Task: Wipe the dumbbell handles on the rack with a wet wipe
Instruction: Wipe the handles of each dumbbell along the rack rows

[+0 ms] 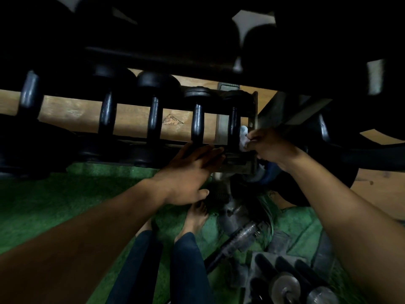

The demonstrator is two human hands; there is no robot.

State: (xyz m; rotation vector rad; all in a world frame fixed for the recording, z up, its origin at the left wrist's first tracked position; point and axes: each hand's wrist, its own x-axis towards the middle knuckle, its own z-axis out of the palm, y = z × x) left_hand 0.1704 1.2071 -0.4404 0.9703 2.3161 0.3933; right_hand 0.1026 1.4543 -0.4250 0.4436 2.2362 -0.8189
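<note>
Both forearms are seen bare, no sleeves or wristwear visible. Left hand and right hand are ungloved. Legs are clad in dark blue trousers; feet are bare.

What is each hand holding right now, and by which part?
The right hand pinches a bunched wet wipe by its near end, beside the rightmost dumbbell handle. The left hand holds nothing; its straight fingers rest on the rack's front rail.
</note>
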